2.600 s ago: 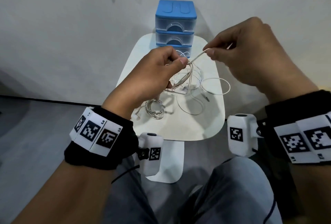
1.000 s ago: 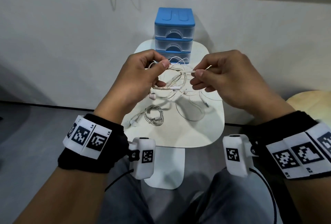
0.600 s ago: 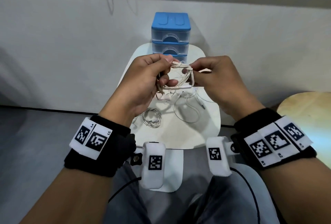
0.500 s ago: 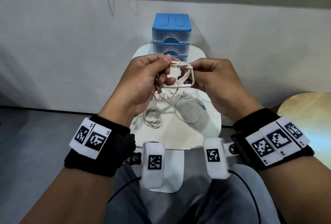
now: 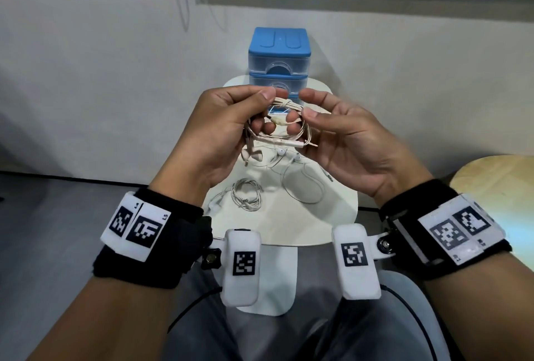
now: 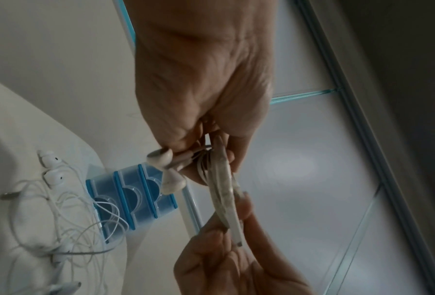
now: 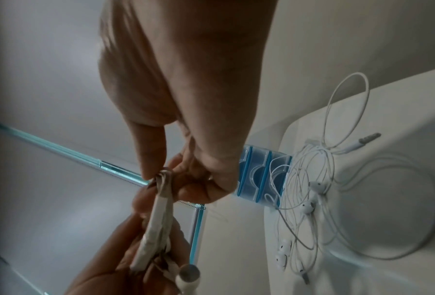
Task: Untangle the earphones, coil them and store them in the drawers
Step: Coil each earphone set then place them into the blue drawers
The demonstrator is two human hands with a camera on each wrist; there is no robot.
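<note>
Head view: beige earphones [image 5: 284, 126], stretched between the hands earlier, are now a wrapped coil above the table [image 5: 291, 222]. Left hand [image 5: 222, 132] grips it; right hand [image 5: 346, 141] pinches it. Next, likely the drawers [image 5: 278, 63]. Wrist tags read L4, L5.
</note>
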